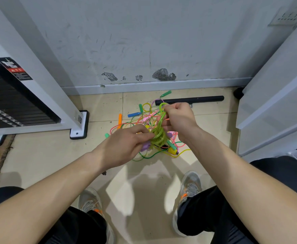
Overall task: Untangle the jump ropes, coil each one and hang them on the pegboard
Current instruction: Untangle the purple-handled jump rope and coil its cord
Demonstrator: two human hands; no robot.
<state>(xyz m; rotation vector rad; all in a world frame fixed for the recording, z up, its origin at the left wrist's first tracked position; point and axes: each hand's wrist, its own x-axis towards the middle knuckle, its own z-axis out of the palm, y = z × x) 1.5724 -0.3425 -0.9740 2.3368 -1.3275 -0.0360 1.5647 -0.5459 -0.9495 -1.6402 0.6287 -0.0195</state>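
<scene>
Head camera looks steeply down, close above floor (pixel 38 155).

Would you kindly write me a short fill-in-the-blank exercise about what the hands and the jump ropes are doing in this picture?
1. Both hands hold a bundle of rope whose colour is ____.
2. The right hand is ____ than the left hand in the picture.
3. The tangled pile of ropes lies on the ____.
4. The orange handle lies to the ____ of the blue handle.

Missing words: green; higher; floor; left
</scene>
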